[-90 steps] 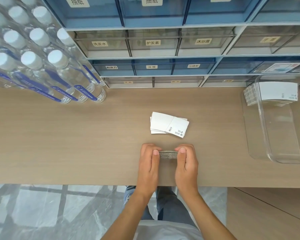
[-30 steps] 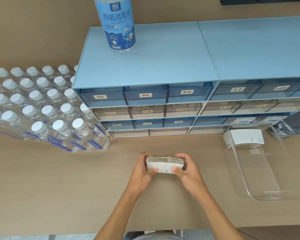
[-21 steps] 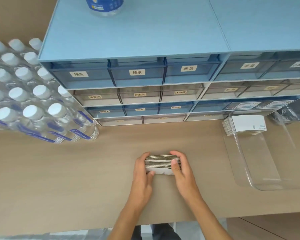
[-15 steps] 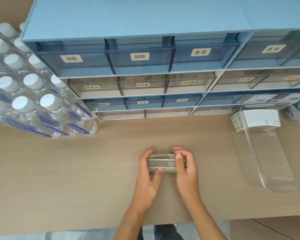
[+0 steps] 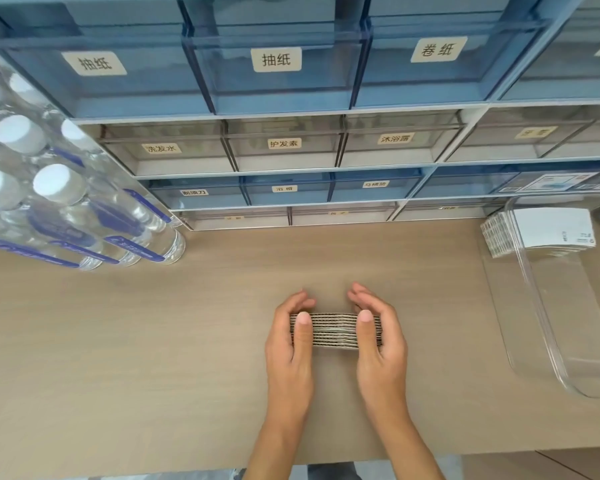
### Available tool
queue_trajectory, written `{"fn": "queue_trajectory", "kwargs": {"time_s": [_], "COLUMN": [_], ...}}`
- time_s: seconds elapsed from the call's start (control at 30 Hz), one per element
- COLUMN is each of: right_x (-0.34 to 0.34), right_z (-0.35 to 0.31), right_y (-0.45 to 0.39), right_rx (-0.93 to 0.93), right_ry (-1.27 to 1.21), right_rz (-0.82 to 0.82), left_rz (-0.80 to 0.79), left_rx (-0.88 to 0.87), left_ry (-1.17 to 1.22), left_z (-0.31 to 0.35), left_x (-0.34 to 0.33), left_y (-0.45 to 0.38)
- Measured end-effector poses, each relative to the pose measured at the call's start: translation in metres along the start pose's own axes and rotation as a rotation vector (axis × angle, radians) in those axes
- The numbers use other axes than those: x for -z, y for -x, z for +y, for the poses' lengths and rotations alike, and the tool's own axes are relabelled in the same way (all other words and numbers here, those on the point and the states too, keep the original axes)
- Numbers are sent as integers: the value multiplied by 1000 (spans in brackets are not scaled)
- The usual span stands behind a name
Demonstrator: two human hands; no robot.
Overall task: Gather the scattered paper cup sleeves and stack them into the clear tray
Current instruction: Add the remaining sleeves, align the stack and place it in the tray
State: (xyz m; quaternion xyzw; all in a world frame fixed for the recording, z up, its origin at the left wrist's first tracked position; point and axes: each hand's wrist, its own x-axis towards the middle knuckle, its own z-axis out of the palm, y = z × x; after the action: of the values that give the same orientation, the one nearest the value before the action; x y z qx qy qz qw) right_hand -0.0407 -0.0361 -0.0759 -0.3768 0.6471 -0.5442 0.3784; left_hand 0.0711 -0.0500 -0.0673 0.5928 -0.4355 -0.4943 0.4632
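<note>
A stack of flattened paper cup sleeves (image 5: 335,330) stands on edge on the wooden table, its corrugated edges facing me. My left hand (image 5: 290,344) grips its left end and my right hand (image 5: 378,341) grips its right end, a thumb of each pressed on the near face. At the far right lies the clear tray (image 5: 548,323). A second white stack of sleeves (image 5: 548,232) leans at the tray's far end. The tray's near part holds nothing.
A blue and clear drawer cabinet (image 5: 291,140) with labelled drawers lines the back of the table. Several shrink-wrapped water bottles (image 5: 59,202) with white caps stand at the left. The table's front edge (image 5: 153,469) runs close to my forearms.
The loose pile that lay on the table three seconds ago is now part of the stack in my hands. The stack has been squared between both hands, and the view has dropped closer to the table.
</note>
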Motion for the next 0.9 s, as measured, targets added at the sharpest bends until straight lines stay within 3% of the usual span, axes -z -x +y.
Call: {"fn": "queue_trajectory", "kwargs": {"time_s": [0.37, 0.6, 0.9], "right_x": [3, 3, 0], "right_z": [-1, 0, 4], "right_y": [-2, 2, -6], "right_rx": [-8, -8, 28], "right_ry": [-101, 93, 109], "right_rz": [-28, -16, 5], "left_rz": [3, -25, -7], "left_rx": [-20, 2, -69], "left_ry": [21, -11, -70], "left_z": [2, 3, 2], "left_x": [1, 3, 4], "left_y": [2, 4, -1]}}
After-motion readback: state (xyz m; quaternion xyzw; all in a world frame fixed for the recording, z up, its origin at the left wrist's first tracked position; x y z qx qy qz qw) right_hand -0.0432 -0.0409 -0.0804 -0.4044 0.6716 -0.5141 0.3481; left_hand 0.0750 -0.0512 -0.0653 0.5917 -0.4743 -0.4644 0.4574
